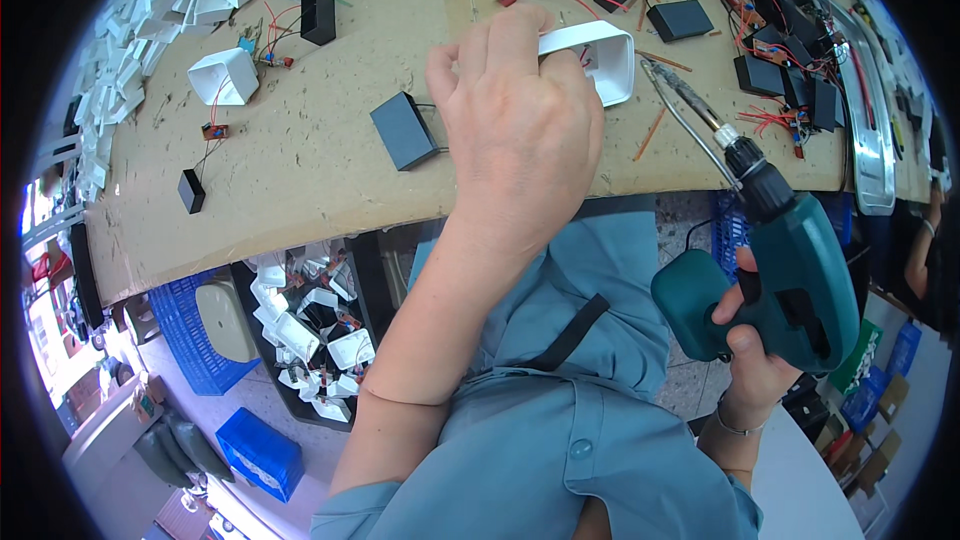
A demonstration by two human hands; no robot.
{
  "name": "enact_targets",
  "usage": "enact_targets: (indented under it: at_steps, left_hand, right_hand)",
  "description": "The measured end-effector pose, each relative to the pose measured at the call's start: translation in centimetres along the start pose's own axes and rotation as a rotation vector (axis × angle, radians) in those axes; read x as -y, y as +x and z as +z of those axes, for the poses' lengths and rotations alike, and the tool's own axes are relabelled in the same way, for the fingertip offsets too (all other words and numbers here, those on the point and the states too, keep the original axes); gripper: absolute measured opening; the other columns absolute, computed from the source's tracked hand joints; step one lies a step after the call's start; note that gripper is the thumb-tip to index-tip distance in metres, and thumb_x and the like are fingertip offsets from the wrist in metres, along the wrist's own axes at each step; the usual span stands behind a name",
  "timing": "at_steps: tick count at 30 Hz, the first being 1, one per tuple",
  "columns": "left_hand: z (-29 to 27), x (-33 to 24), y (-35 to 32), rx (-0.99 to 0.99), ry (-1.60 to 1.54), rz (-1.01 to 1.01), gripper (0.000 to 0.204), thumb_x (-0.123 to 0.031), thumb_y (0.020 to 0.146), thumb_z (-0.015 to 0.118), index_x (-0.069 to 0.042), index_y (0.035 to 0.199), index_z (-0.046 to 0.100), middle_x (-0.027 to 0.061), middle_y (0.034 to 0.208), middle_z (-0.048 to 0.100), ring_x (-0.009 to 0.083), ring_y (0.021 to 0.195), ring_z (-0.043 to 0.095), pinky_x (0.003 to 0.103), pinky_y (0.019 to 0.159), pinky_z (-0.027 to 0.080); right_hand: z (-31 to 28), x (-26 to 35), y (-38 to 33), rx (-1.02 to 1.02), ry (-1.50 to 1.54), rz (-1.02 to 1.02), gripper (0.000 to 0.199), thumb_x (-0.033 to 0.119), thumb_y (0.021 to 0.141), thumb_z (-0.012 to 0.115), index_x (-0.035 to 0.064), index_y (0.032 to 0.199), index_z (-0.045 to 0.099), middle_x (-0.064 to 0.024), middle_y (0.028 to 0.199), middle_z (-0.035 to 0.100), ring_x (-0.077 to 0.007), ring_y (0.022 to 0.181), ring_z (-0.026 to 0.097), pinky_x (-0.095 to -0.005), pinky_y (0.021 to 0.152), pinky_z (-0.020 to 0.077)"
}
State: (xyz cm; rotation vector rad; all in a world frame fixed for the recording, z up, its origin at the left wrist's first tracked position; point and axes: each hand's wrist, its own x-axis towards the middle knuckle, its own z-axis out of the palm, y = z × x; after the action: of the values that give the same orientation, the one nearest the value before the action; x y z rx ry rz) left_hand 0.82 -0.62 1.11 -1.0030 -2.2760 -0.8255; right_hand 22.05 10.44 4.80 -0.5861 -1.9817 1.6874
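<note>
We see left hand (520, 130) clamped over white plastic box shell (605, 58) on table (300, 160); right hand (750, 345) gripping teal electric screwdriver (790, 270). Risk: bit skids off shell toward left-hand fingers.

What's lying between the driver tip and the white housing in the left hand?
In the head view, nothing: only bare tabletop separates the green power screwdriver's bit from the white housing held by the left hand.
</note>
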Motion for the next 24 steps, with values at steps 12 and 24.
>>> enact_targets:
  at_steps: [12,24]
  left_hand:
    - [-3.5,0.9,-0.7,0.249,-0.254,-0.150,0.054,-0.013,0.067,0.067,-0.003,0.115,0.045,0.0239,0.116,0.042,0.0388,0.099,0.048,0.041,0.081,0.044]
    - [-5.5,6.1,0.1,-0.014,-0.793,-0.714,0.015,-0.008,0.083,0.048,0.001,0.096,0.050,0.0153,0.086,0.054,0.0237,0.077,0.054,0.034,0.069,0.043]
  right_hand:
    - [-1.3,-0.2,0.0,-0.029,0.018,-0.127,0.061,0.023,0.077,0.067,-0.0055,0.122,0.037,-0.0202,0.111,0.051,-0.0141,0.066,0.052,-0.0238,0.059,0.0429]
    - [-0.3,0.0,0.8,0.050,0.096,-0.186,0.058,0.018,0.079,0.063,-0.0040,0.125,0.035,-0.0199,0.114,0.049,-0.0134,0.067,0.051,-0.0229,0.058,0.0425]
